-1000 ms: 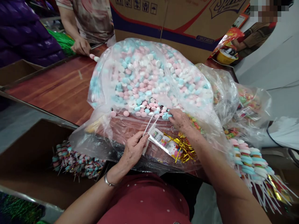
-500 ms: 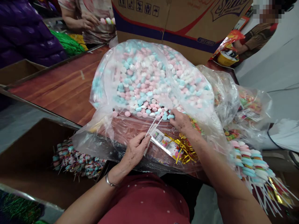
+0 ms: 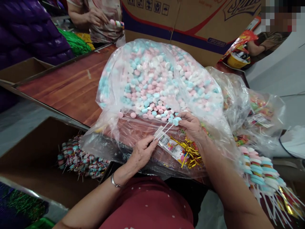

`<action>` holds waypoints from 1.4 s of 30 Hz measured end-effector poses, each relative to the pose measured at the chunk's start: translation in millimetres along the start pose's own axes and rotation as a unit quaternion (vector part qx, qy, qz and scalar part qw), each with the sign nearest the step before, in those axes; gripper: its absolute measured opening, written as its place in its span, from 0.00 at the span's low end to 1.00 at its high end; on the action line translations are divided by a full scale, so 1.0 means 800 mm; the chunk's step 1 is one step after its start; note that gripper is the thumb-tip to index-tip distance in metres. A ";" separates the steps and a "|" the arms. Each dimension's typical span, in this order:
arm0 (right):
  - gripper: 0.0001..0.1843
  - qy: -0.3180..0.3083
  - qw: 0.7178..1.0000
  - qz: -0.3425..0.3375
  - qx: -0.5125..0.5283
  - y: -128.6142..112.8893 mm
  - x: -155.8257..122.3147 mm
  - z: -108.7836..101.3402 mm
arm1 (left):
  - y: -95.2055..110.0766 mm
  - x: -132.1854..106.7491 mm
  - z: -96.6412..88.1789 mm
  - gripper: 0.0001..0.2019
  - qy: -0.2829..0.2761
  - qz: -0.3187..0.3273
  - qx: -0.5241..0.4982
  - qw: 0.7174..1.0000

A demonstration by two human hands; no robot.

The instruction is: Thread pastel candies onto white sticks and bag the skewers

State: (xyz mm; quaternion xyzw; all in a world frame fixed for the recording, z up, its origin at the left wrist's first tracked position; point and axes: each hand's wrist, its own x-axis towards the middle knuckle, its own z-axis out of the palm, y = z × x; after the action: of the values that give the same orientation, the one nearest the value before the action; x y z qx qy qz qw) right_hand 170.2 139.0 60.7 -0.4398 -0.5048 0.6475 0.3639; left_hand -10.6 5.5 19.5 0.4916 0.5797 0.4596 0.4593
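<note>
My left hand (image 3: 144, 151) is closed on two thin white sticks (image 3: 163, 131), which point up and away from me. At their far ends, my right hand (image 3: 192, 126) pinches a pale blue marshmallow (image 3: 176, 121) between thumb and fingers. Another small blue marshmallow sits by the tip of the other stick; whether it is pierced, I cannot tell. Just beyond is a big clear plastic bag (image 3: 111, 79) full of pink, white and blue marshmallows, some spilling from its mouth. Below my hands lie printed clear packets (image 3: 170, 146) and gold twist ties (image 3: 190, 154).
Finished marshmallow skewers (image 3: 259, 168) lie at right, near bags of colourful gummy rings (image 3: 260, 108). A cardboard box (image 3: 30, 159) at left holds more skewers (image 3: 81, 159). Behind stands a large carton (image 3: 190, 28). One person (image 3: 95, 19) holds a skewer; another (image 3: 271, 44) is at right.
My right hand has lifted a blue marshmallow from the pile and brought it to the stick tips. My left hand still holds both sticks. The whole view has shifted slightly.
</note>
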 end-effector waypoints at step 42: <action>0.20 -0.075 0.776 -0.355 -0.515 0.063 -0.055 0.053 | -0.019 -0.006 0.003 0.11 0.054 0.087 0.029 0.994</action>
State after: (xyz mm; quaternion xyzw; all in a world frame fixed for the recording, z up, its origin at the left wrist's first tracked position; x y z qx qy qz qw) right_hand 144.1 73.3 24.8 -0.3014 -0.9090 0.1460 0.2481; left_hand -10.1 -0.8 4.4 0.5276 0.5721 0.5067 0.3709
